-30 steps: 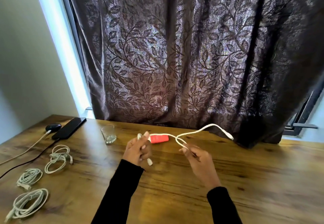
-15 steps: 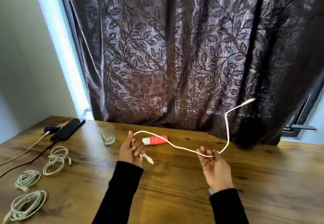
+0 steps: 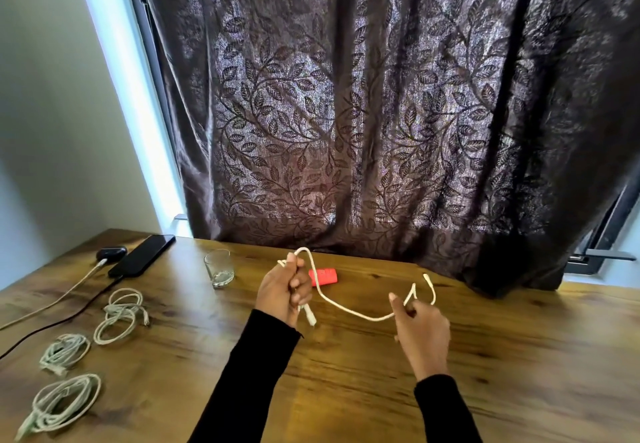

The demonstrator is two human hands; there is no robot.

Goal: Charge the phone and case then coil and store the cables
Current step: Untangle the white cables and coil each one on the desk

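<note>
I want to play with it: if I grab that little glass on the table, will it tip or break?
The drinking glass looks short and wide, so it would probably stay upright rather than tip. It looks like clear glass standing on a hard wooden table, so it could likely crack if dropped. Its smooth sides may be slippery.

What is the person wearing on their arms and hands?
Both arms are covered by long, snug black sleeves that end at the wrists. The left hand and right hand are bare, with no gloves. I can't see any rings or a watch in this picture.
</note>
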